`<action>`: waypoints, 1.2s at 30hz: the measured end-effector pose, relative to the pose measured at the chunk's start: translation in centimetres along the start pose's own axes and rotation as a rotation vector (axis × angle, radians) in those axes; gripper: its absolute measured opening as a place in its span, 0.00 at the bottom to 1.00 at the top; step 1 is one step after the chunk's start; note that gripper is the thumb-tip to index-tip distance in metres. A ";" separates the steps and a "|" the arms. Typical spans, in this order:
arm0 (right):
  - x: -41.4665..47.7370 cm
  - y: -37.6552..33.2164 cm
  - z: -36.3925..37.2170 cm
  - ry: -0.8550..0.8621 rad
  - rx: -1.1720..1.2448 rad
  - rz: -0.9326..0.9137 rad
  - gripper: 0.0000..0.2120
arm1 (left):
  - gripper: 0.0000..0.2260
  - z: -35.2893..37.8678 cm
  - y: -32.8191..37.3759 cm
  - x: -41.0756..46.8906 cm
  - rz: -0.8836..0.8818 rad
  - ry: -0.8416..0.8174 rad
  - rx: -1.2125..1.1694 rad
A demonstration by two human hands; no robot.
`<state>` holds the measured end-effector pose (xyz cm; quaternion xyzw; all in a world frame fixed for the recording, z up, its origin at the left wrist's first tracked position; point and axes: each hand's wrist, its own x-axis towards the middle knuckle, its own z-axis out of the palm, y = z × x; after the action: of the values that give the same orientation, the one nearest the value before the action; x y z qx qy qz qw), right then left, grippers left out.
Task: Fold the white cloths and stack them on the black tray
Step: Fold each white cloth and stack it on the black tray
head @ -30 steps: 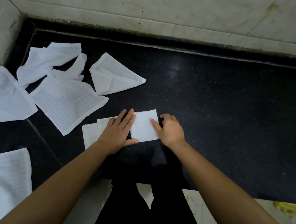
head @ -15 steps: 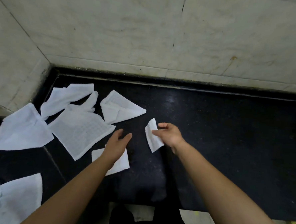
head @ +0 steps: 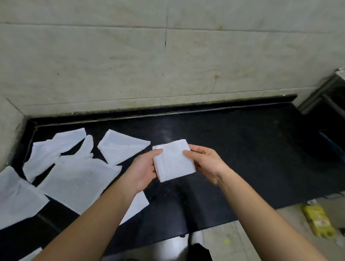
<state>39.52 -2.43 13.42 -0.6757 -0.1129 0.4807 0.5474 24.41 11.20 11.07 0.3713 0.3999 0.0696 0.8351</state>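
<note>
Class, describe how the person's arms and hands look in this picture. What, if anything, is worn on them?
No sleeve shows on the left forearm or the right forearm, right down to the picture's edge. The left hand and right hand wear no gloves. No watch or bracelet shows at either wrist, and no ring shows on the parts in view.

White square folded cloth [head: 173,162]: plain, with faint ribbed lines.
White loose flat cloths [head: 79,183]: bluish in the shade; the weave is too blurred to tell.
Black polished stone counter [head: 247,155]: fine pale specks.
Pale grey-beige stone wall tiles [head: 111,66]: faint brownish veins, thin dark joints.
Yellow flat plastic packet [head: 317,221]: print too blurred to tell.
Pale grey floor tiles [head: 240,253]: one small yellow-green spot.
</note>
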 end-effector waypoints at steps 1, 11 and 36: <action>-0.9 0.3 -0.8 0.023 0.022 0.005 0.12 | 0.12 0.9 -0.3 -0.1 0.013 -0.004 0.036; -8.6 2.1 -12.0 0.100 0.177 -0.082 0.12 | 0.10 12.3 -4.5 -1.9 0.109 -0.036 0.211; -19.7 5.3 -61.0 0.483 0.506 -0.156 0.09 | 0.10 61.2 -23.0 6.7 0.117 -0.315 0.600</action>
<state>74.59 -56.25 15.51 -0.6023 0.0911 0.2764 0.7433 68.81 -37.01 16.15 0.6286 0.2469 -0.0616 0.7349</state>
